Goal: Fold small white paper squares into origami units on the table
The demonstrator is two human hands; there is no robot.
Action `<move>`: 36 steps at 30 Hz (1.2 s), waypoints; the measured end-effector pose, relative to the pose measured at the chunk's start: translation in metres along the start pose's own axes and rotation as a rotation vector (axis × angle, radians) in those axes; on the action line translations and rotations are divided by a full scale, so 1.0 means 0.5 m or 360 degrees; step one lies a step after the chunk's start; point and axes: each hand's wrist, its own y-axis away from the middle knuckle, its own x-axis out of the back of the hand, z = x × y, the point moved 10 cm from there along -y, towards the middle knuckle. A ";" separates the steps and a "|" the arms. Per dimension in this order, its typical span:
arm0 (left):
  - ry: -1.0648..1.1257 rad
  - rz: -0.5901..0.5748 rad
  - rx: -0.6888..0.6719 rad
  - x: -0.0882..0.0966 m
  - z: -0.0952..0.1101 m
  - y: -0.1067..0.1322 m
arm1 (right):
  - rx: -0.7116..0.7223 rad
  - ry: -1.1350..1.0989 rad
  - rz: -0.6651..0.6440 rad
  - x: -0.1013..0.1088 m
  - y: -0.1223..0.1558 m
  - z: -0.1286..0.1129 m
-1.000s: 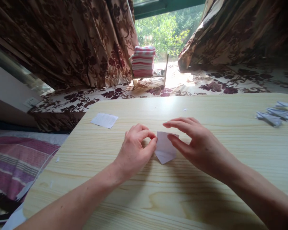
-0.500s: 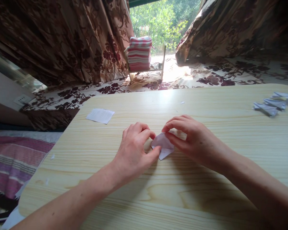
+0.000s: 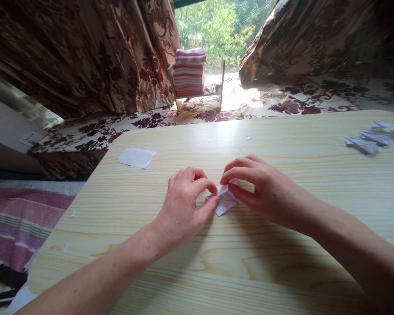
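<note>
A small folded piece of white paper [image 3: 226,204] lies on the wooden table between my two hands, its lower part ending in a point towards me. My left hand [image 3: 187,199] pinches its left side, thumb and index finger close together on it. On the right, my right hand [image 3: 249,179] grips the upper right edge of the paper between thumb and fingers. The fingertips cover part of the paper's upper edge, so the folds there are partly hidden.
The light wooden table [image 3: 164,262] fills the foreground. A printed paper sheet [image 3: 136,158] lies at its far left, several folded paper pieces [image 3: 364,144] at the far right. Beyond are a rack with striped folded cloths [image 3: 189,72] and patterned curtains [image 3: 118,57].
The paper's upper flap has been folded down towards me, making it look shorter. My left index finger has moved right, closer to the thumb and my right hand.
</note>
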 end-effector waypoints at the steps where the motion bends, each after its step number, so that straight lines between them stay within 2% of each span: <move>1: -0.0001 -0.0002 -0.0002 -0.001 0.000 0.000 | 0.0007 0.0002 -0.0011 -0.001 0.000 -0.001; 9: 0.0008 0.0002 -0.0013 0.002 -0.001 -0.001 | 0.0037 0.0026 -0.0045 -0.009 0.000 -0.005; 17: 0.0010 0.0017 -0.0002 0.001 -0.002 0.000 | 0.0027 0.0091 0.0026 -0.017 -0.005 -0.013; 27: 0.0037 0.0087 0.0017 0.007 -0.001 -0.003 | 0.0012 0.0126 0.0045 -0.015 -0.006 -0.019; 36: -0.0017 0.0094 0.0003 0.006 -0.001 -0.001 | 0.0090 0.0220 0.0110 -0.006 -0.007 -0.031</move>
